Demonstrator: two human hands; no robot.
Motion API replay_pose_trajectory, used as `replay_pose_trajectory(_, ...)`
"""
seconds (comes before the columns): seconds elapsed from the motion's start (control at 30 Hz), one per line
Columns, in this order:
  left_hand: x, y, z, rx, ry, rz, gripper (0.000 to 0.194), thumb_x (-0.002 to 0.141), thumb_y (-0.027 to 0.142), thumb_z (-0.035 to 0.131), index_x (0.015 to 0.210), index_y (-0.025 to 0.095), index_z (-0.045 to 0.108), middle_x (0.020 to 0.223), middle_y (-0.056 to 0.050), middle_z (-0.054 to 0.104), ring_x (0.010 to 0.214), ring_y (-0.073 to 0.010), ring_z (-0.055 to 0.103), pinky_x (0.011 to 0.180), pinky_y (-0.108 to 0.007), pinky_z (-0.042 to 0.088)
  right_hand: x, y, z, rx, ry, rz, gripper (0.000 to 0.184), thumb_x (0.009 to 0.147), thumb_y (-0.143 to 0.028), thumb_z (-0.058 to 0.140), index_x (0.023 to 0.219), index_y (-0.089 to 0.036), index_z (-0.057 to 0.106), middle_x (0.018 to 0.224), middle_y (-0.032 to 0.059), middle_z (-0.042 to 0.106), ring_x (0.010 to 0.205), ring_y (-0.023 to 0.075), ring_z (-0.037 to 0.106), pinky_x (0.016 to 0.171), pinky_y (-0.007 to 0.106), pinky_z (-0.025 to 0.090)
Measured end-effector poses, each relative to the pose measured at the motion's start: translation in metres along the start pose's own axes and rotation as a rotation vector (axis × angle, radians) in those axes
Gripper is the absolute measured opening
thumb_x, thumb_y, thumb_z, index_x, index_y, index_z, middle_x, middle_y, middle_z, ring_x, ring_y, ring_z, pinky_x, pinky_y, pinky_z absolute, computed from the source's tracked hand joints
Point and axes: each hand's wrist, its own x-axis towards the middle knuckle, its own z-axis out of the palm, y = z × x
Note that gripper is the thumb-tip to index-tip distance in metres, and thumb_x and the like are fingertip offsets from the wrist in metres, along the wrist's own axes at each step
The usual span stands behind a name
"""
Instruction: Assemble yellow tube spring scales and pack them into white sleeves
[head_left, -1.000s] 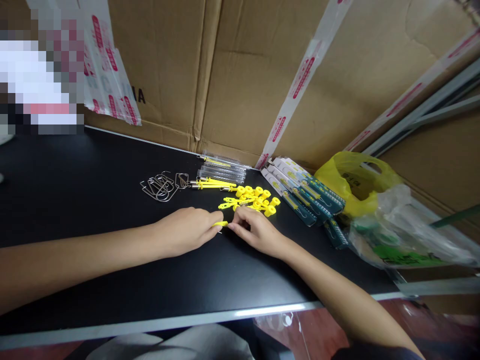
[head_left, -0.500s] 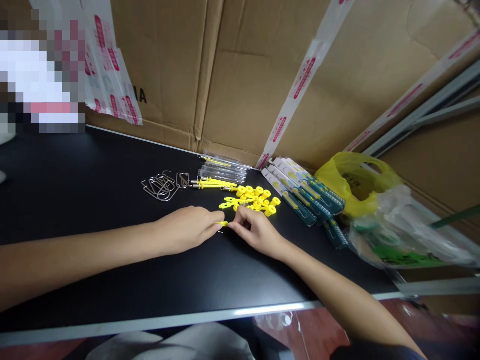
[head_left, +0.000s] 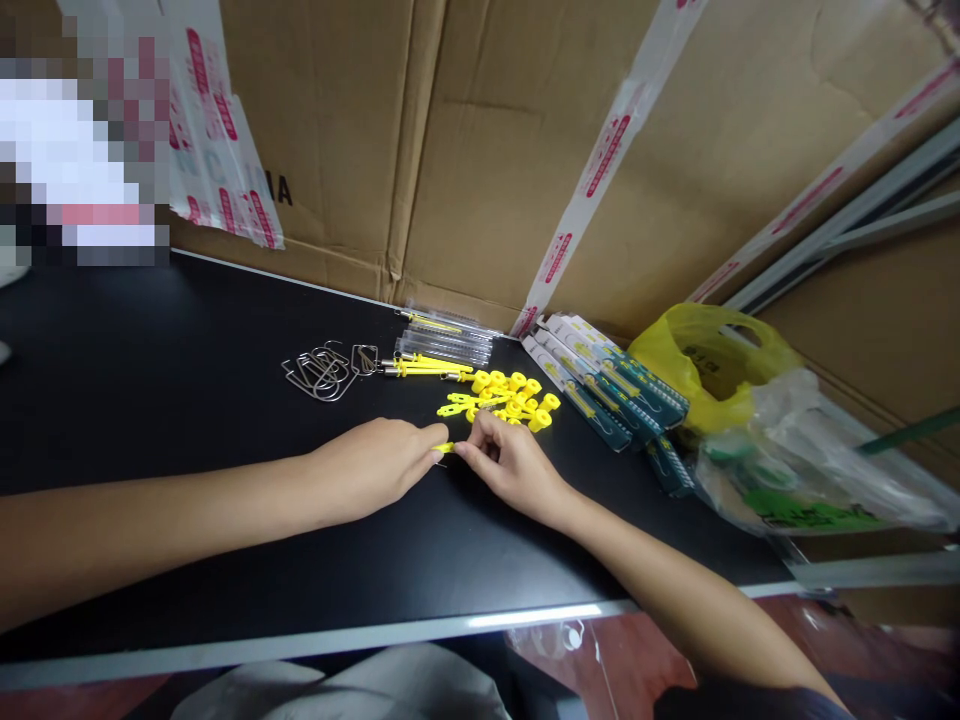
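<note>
Metal hooks (head_left: 319, 377): a tangled pile left of the middle of the worktop (head_left: 135, 400), loose, joined to nothing that shows
Left hand (head_left: 386, 462): nearly closed, thumb and fingers pinching a yellow piece (head_left: 445, 449) over the worktop's middle; this one looks part-way through being worked
Yellow rods (head_left: 442, 369): a few with metal ends, behind the hands, apparently already put together
Clear tubes (head_left: 446, 348): side by side along the back edge, yellow showing among them
Right hand (head_left: 510, 465): curled, fingertips close together at the piece's right end; whether they grip it, cannot tell
Loose yellow parts (head_left: 517, 382): clustered just beyond the right hand, so a good many seem left
Printed boxes (head_left: 589, 375): stacked toward the right back corner; whether filled, cannot tell
Yellow bag (head_left: 694, 400): right of the boxes, a clear bag (head_left: 810, 490) in front, at the right end
Worktop: black, slightly glossy, pale trim along the front edge
Cardboard (head_left: 315, 120): taped, upright along the back edge
Metal frame (head_left: 840, 235): slanting at the right end, reddish floor (head_left: 641, 660) below the front edge
</note>
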Motion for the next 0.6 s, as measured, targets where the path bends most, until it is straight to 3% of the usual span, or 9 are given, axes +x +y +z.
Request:
replay_pose_trajectory(0.23,-0.0015,0.003,0.0017,-0.058,0.015,-0.025,0.023,0.1,0.031,0.031,0.092,0.021,0.049,0.076,-0.004,0.064,0.072,-0.0237,0.065,0.061,-0.031,0.038,0.0007,-0.0022,-0.0021,-0.063,0.039,-0.017,0.025,0.089,-0.025,0.055,0.068,-0.02,0.043,0.062,-0.0028,0.05,0.055,0.0102,0.045,0.053,0.023,0.034)
replay_pose_trajectory(0.37,-0.0022,0.0048,0.0013,-0.13,0.056,-0.07,0.017,0.099,0.031,0.032,0.105,0.021,0.045,0.082,-0.005,0.066,0.077,-0.0254,0.067,0.064,-0.032,0.042,-0.0005,-0.003,-0.0006,-0.137,0.113,-0.053,0.026,0.089,-0.025,0.054,0.067,-0.021,0.041,0.062,-0.0024,0.049,0.055,0.011,0.044,0.054,0.024,0.034)
replay_pose_trajectory(0.6,-0.0032,0.0076,0.0046,-0.126,0.128,-0.094,0.014,0.098,0.031,0.031,0.102,0.021,0.039,0.081,-0.005,0.068,0.072,-0.0249,0.069,0.06,-0.031,0.043,-0.0037,0.0024,0.0067,-0.195,0.254,-0.142,0.027,0.091,-0.025,0.053,0.068,-0.022,0.04,0.063,-0.0009,0.05,0.06,0.0133,0.048,0.058,0.027,0.038)
